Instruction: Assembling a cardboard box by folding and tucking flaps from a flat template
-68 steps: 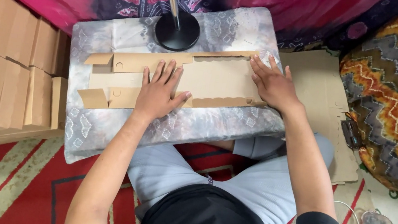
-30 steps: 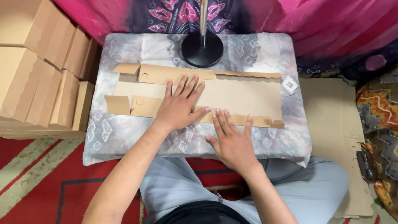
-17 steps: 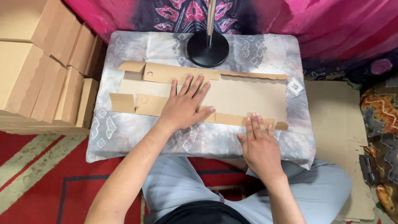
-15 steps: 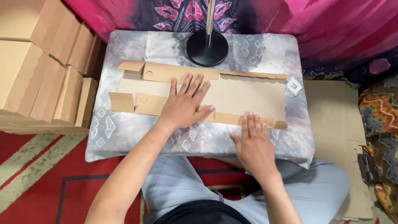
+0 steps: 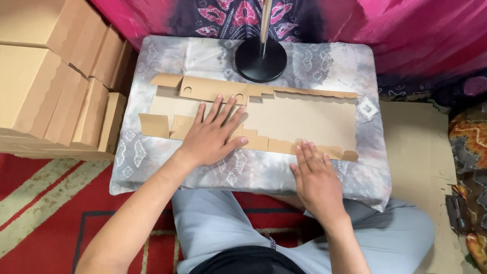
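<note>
Cardboard blank [image 5: 295,115] lies flat under left hand [image 5: 211,136], touching right hand [image 5: 316,178].

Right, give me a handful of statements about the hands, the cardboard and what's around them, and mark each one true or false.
1. The left hand lies flat on the flat cardboard blank. True.
2. The right hand grips the black stand base. False: it rests at the blank's near edge.
3. Folded cardboard boxes are stacked to the person's left. True.
4. The blank lies on the red rug. False: it lies on the grey patterned cushion.
</note>
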